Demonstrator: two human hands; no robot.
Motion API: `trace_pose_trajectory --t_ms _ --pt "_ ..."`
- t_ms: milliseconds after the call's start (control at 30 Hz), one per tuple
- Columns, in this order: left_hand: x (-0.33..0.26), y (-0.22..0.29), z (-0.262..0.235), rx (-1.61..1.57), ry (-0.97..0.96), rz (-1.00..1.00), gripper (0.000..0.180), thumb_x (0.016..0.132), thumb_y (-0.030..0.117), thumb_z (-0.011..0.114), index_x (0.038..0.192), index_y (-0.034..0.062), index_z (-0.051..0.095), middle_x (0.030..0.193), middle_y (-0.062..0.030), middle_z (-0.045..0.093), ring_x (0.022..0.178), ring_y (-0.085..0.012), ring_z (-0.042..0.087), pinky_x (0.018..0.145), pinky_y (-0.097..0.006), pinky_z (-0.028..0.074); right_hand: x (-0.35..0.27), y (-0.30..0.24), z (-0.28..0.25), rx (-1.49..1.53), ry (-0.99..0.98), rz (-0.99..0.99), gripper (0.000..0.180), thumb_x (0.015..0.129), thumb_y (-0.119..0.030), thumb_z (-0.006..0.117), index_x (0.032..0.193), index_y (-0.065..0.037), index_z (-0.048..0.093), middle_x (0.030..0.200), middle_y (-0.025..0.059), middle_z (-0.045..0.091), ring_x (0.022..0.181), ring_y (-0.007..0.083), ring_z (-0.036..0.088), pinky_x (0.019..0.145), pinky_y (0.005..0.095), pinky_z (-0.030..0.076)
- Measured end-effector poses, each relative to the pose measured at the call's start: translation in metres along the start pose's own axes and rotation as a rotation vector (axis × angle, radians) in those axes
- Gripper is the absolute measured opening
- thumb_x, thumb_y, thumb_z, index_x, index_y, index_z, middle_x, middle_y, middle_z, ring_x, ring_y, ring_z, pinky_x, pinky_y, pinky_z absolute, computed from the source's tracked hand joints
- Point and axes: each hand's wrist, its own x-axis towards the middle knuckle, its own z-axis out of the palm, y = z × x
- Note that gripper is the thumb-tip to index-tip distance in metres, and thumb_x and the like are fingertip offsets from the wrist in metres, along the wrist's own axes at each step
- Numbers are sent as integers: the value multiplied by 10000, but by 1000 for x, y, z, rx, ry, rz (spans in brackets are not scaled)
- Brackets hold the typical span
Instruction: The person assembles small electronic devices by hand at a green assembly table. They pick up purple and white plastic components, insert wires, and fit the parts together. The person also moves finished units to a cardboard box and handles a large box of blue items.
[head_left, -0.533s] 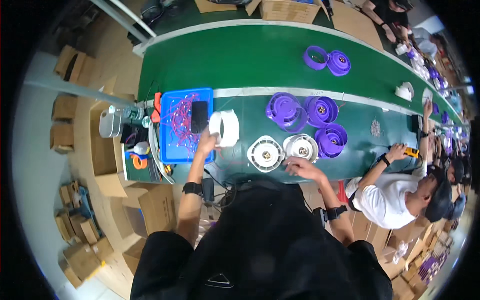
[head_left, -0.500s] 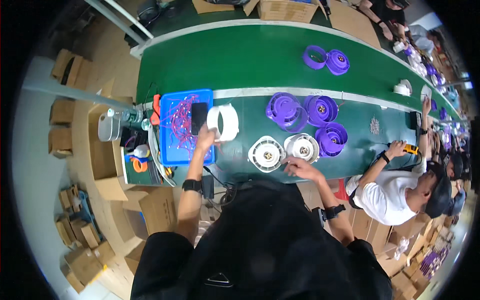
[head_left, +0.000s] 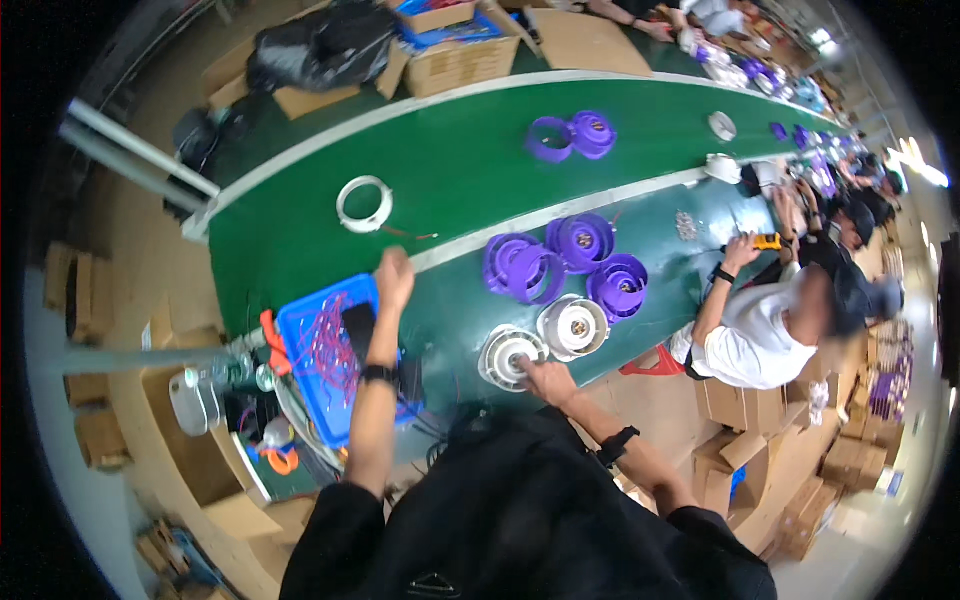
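Observation:
A white ring-shaped housing (head_left: 364,204) lies on the far green belt, with a thin wire trailing from it. Just short of it, my left hand (head_left: 396,280) is raised, its fingers curled and holding nothing I can see. My right hand (head_left: 550,383) grips the near-right side of a round white fan housing (head_left: 498,362), fingers over its rim by the hub. Touching distance beyond stands a second white fan housing (head_left: 574,328) with a brass-coloured centre. Behind these sit purple fan housings: one with a ring leaning on it (head_left: 525,268), another (head_left: 580,243), and a third (head_left: 618,286).
At left, a blue tray (head_left: 330,425) holds red and purple wires and a black phone (head_left: 358,330). Orange-handled tools (head_left: 272,345) lie beside it. More purple parts (head_left: 592,134) are on the far belt. A co-worker in a white shirt (head_left: 745,345) works at right.
My left hand has carried the white ring from beside the tray to the far belt and let go. My right hand has moved onto the left white fan housing. The view has turned.

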Motion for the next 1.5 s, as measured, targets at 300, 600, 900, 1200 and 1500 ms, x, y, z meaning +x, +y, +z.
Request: trace_pose_trajectory --t_ms 300,600,900,1200,1500 --pt "-115 25 0 37 -752 -91 533 768 250 684 1223 37 508 1111 -195 602 994 -308 605 888 -384 459 41 -26 -31 134 -106 -329 317 781 -117 561 1091 -64 521 982 161 575 948 342 583 775 441 500" --pt "-107 47 -17 423 -716 -72 241 802 196 582 997 61 628 979 -242 617 922 -408 595 823 -487 472 69 -16 -3 498 -258 377 397 820 -264 548 1135 -25 515 1012 213 631 910 386 611 823 439 479" --pt "-19 49 -54 -148 -317 -321 200 826 104 541 769 -54 650 678 -154 676 544 -190 666 516 -321 532 29 23 -21 457 -181 208 289 818 -101 553 1101 -50 590 869 152 670 848 249 658 764 348 497" --pt "143 71 51 69 -221 -346 251 781 135 598 903 -84 585 779 -218 658 600 -264 677 586 -337 572 -55 59 -47 720 -145 351 375 803 55 384 1143 6 534 887 120 636 781 183 611 697 315 496" --pt "107 12 71 -833 131 -576 437 868 47 512 1265 -13 339 936 -219 615 762 -276 666 640 -369 597 -143 125 -32 944 24 794 374 820 -22 352 1144 -42 538 889 132 652 733 198 641 634 315 521"
